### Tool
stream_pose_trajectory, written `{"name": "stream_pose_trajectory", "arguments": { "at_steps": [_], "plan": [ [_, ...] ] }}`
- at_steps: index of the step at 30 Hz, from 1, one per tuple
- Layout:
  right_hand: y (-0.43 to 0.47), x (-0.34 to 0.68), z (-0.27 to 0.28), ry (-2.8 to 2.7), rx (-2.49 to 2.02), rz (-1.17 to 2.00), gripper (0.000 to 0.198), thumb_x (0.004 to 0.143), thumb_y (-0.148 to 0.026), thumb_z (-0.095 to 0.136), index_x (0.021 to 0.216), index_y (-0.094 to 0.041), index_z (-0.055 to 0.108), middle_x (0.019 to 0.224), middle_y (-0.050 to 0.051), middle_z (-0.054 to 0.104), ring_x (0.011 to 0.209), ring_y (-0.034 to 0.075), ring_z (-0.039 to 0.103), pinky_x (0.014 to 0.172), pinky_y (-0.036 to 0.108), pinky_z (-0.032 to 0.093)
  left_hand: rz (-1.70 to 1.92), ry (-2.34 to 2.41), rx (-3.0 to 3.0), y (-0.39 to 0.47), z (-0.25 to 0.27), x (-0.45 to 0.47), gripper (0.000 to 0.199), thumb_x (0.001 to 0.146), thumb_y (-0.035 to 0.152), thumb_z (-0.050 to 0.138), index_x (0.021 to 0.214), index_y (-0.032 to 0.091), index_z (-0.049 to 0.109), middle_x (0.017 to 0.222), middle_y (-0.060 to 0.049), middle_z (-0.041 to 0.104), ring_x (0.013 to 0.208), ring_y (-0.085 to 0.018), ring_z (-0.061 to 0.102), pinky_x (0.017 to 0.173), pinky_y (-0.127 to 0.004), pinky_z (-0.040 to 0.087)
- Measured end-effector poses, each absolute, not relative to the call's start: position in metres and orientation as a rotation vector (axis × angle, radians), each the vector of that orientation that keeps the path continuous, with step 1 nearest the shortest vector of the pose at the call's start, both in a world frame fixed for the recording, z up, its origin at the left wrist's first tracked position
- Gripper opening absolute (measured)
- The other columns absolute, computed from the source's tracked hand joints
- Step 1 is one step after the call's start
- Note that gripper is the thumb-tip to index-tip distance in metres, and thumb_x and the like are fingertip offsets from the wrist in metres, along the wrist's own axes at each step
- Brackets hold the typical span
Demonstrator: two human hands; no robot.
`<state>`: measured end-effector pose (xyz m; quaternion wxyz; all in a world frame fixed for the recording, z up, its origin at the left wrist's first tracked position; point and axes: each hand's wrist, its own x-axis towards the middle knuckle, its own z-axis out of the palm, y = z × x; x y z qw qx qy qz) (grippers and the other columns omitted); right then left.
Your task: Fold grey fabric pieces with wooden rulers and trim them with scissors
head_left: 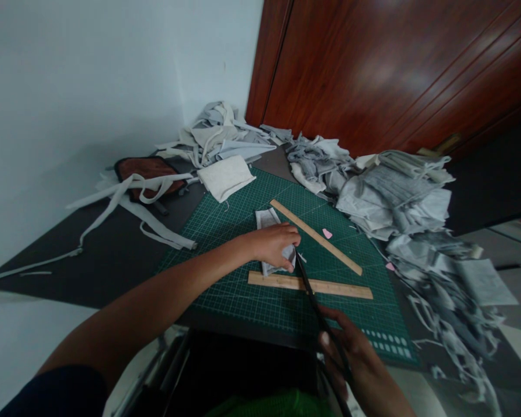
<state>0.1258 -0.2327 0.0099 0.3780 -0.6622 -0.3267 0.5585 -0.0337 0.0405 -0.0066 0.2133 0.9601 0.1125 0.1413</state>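
Note:
My left hand is closed on a small grey rectangle of fabric with pale edges, holding it against the green cutting mat. Its middle is hidden under my fingers. Near the mat's front edge, my right hand grips a pair of black scissors. The blades point away from me, and their tips reach the fabric's right edge by my left fingertips. A small white snippet lies beside the tips. One wooden ruler passes under the scissors; a second wooden ruler lies at a slant farther back.
A folded cream cloth lies at the mat's back left. Heaped grey fabric scraps stand behind it, and more fabric piles line the right side. Pale strips lie across a brown pouch at left. A pink scrap is on the mat.

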Motion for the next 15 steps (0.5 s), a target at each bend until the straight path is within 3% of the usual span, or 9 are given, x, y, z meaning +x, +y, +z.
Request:
{"name": "stream_pose_trajectory", "arguments": {
  "at_steps": [8,15],
  "plan": [
    [-0.230,0.114,0.015,-0.584,-1.584,1.394,0.070,0.078,-0.068,0.079,0.126,-0.022,0.056,0.058,-0.011,0.048,0.038,0.005,0.034,0.034,0.014,0.027,0.380,0.453,2.798,0.030,0.005,-0.035,0.067,0.069,0.045,0.091,0.118,0.014,0.058,0.120,-0.014,0.064,0.115,-0.031,0.057,0.098,-0.038,0.043],
    [-0.239,0.122,0.005,-0.447,-1.545,1.358,0.072,0.072,-0.070,0.082,0.125,-0.028,0.057,0.059,-0.010,0.050,0.036,0.003,0.035,0.034,0.013,0.026,0.215,1.008,2.819,0.011,0.015,-0.041,0.081,0.064,0.072,0.083,0.112,0.009,0.064,0.123,-0.025,0.063,0.117,-0.045,0.054,0.098,-0.055,0.043]
  ]
}}
